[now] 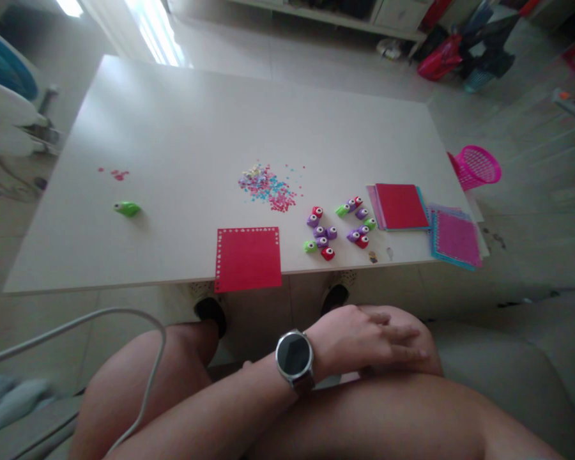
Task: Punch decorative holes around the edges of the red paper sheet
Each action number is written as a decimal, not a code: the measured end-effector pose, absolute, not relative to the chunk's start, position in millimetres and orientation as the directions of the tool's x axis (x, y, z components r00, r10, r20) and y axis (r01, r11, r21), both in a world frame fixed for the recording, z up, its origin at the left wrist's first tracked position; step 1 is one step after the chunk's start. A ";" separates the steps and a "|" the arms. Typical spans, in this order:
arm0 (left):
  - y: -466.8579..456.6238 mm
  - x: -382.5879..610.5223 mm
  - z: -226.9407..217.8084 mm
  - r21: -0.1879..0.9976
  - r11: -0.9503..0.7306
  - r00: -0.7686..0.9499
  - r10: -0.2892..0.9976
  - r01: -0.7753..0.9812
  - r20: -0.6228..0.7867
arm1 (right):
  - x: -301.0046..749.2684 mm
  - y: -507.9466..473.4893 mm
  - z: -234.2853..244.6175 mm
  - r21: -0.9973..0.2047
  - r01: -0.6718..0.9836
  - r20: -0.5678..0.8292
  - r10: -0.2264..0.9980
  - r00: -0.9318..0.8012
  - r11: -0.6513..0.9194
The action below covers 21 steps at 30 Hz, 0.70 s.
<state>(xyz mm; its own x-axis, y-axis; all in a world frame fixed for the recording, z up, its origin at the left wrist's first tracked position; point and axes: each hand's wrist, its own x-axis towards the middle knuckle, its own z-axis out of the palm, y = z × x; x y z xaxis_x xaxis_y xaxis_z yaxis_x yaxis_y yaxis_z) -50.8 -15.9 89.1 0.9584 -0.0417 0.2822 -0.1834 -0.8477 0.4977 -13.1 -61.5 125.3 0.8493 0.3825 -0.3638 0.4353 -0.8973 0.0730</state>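
My left hand (368, 338) lies flat on my right knee, fingers stretched out and holding nothing; a dark round watch (294, 354) sits on its wrist. My right hand is not visible. On the white table (182, 128) ahead, a red paper square (248, 259) with a punched border lies at the near edge. To its right is a cluster of several small purple, red and green craft punches (338, 227). One green punch (127, 208) sits alone at the left. A pile of pink and blue paper confetti (268, 185) lies mid-table.
Stacks of red and pink paper (402, 206) and glittery pink sheets (455, 237) lie at the table's right edge. A pink mesh basket (479, 166) stands on the floor beyond. A white cable (124, 316) curves over my left thigh. Bags and clutter sit at the far right.
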 end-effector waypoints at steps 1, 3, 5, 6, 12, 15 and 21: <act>-15.8 -50.7 89.2 0.498 -0.848 0.959 -0.043 -0.184 0.280 | -15.2 -60.3 121.2 0.152 0.447 -0.344 0.376 0.860 -0.882; -15.7 -50.5 89.4 0.499 -0.847 0.960 -0.043 -0.181 0.275 | -19.5 -57.6 113.6 0.306 0.471 -0.312 0.381 0.871 -0.827; -15.5 -50.5 89.6 0.502 -0.846 0.962 -0.043 -0.179 0.270 | -22.6 -55.2 108.2 0.400 0.485 -0.303 0.388 0.871 -0.777; -15.4 -50.5 89.8 0.504 -0.844 0.962 -0.046 -0.182 0.271 | -23.5 -54.2 106.6 0.436 0.481 -0.300 0.381 0.874 -0.760; -14.8 -50.9 90.1 0.517 -0.836 0.962 -0.047 -0.185 0.269 | -20.4 -52.9 107.0 0.524 0.487 -0.364 0.334 0.870 -0.698; -16.2 -50.4 87.5 0.513 -0.838 0.960 -0.045 -0.187 0.276 | -22.9 -51.0 106.7 0.541 0.484 -0.352 0.338 0.873 -0.688; -16.0 -49.6 88.4 0.520 -0.835 0.966 -0.049 -0.180 0.256 | -31.0 -45.4 103.0 0.577 0.383 -0.217 0.317 0.923 -0.721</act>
